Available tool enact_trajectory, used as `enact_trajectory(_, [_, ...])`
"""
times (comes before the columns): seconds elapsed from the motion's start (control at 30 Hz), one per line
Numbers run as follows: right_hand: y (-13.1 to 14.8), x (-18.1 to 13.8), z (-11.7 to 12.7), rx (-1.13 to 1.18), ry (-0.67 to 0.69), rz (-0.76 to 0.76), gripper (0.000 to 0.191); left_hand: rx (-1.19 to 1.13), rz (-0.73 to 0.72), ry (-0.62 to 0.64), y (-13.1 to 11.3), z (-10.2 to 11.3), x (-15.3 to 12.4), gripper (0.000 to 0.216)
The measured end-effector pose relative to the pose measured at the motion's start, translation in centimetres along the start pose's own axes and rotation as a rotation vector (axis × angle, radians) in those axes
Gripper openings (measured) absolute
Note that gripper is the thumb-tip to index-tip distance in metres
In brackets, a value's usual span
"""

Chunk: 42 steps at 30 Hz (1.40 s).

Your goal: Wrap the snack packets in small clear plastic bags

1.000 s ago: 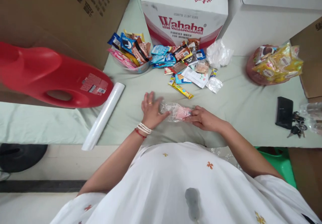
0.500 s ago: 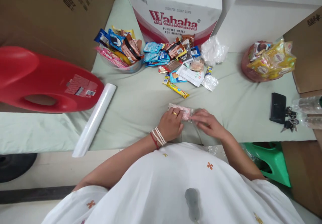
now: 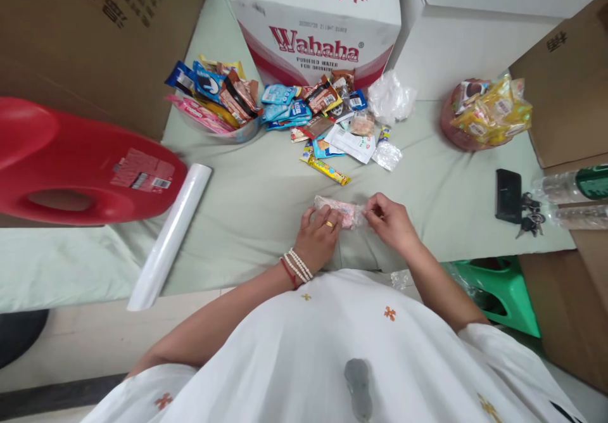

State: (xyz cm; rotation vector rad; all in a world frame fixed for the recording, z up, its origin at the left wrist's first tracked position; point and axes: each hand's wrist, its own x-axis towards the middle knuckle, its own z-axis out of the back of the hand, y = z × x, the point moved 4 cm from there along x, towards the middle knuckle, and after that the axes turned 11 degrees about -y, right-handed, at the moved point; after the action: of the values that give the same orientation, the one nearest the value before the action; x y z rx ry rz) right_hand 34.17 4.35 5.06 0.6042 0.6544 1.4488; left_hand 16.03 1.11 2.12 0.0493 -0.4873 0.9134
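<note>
A small pink packet (image 3: 348, 214) with clear film around it lies flat near the front of the table. My left hand (image 3: 319, 232), with a ring and beaded bracelets, holds it down from the left, its fingers over the near side. My right hand (image 3: 387, 217) is closed in a pinch on the clear film sticking out at the packet's right end. Beyond the packet lies a yellow snack stick (image 3: 329, 172), part of a loose pile of snack packets (image 3: 313, 125).
A clear bowl of snacks (image 3: 247, 133), a white roll (image 3: 171, 236) and a red jug (image 3: 95, 163) are on the left. At right are a filled reddish bowl (image 3: 451, 128), black case (image 3: 508, 195), keys (image 3: 531, 217) and bottles (image 3: 560, 189). A Wahaba carton (image 3: 316, 21) stands behind.
My right hand has gone from outstretched fingers beside the packet to a pinch on the film at its right end. My left hand stays on the packet, fingers slightly more spread. The view has shifted.
</note>
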Motion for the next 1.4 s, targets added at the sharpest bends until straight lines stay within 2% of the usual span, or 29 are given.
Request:
enact_trajectory(0.17, [4.5, 1.5, -5.2, -0.363, 0.083, 0.114, 0.02, -0.142, 0.007, 0.059, 1.3, 0.3, 0.0, 0.041])
enact_trajectory(0.27, [5.3, 0.4, -6.1, -0.438, 0.104, 0.263, 0.027, -0.346, 0.042, 0.038, 3.3, 1.4, -1.0, 0.043])
enact_trajectory(0.43, [4.2, -1.7, -5.2, -0.443, 0.095, 0.49, 0.052, -0.561, 0.09, -0.082, 4.9, 2.7, -2.7, 0.031])
enact_trajectory(0.6, [1.8, -1.2, -5.8, -0.343, 0.019, 0.541, 0.04, -0.575, 0.197, -0.175, 6.0, 3.1, -2.7, 0.036])
enact_trajectory(0.7, [-0.4, 0.4, -3.5, -0.177, -0.133, 0.423, 0.039, -0.527, 0.294, -0.198, 7.8, 3.6, -3.5, 0.031])
enact_trajectory(0.8, [-4.0, 4.4, 2.6, -0.028, -0.511, 0.174, 0.039, -0.492, 0.345, -0.197, 9.3, 4.1, -5.2, 0.027])
enact_trajectory(0.87, [-7.1, 8.5, 7.2, -0.001, -0.78, -0.007, 0.039, -0.476, 0.384, -0.198, 9.7, 4.2, -6.4, 0.024])
enact_trajectory(0.9, [-8.6, 10.9, 9.1, -0.011, -0.872, -0.115, 0.039, -0.469, 0.402, -0.195, 9.7, 4.1, -6.9, 0.024])
enact_trajectory(0.93, [-10.0, 13.5, 10.5, -0.042, -0.898, -0.232, 0.038, -0.46, 0.418, -0.189, 9.6, 3.9, -7.3, 0.023])
enact_trajectory(1.0, [-12.0, 18.5, 12.1, -0.065, -0.884, -0.329, 0.038, -0.437, 0.431, -0.158, 9.1, 3.5, -7.7, 0.024])
enact_trajectory(1.07, [-13.0, 22.2, 12.2, -0.083, -0.848, -0.374, 0.034, -0.419, 0.421, -0.116, 8.6, 3.1, -7.9, 0.024])
enact_trajectory(1.13, [-13.3, 24.2, 11.5, -0.181, -0.793, -0.414, 0.033, -0.409, 0.403, -0.102, 8.2, 3.0, -8.2, 0.024])
enact_trajectory(1.27, [-12.8, 23.8, 10.6, -0.401, -0.689, -0.446, 0.036, -0.362, 0.454, -0.163, 8.6, 3.9, -9.8, 0.024])
enact_trajectory(1.4, [-11.8, 19.6, 10.5, -0.424, -0.756, -0.381, 0.044, -0.352, 0.599, -0.221, 9.8, 4.6, -11.6, 0.022])
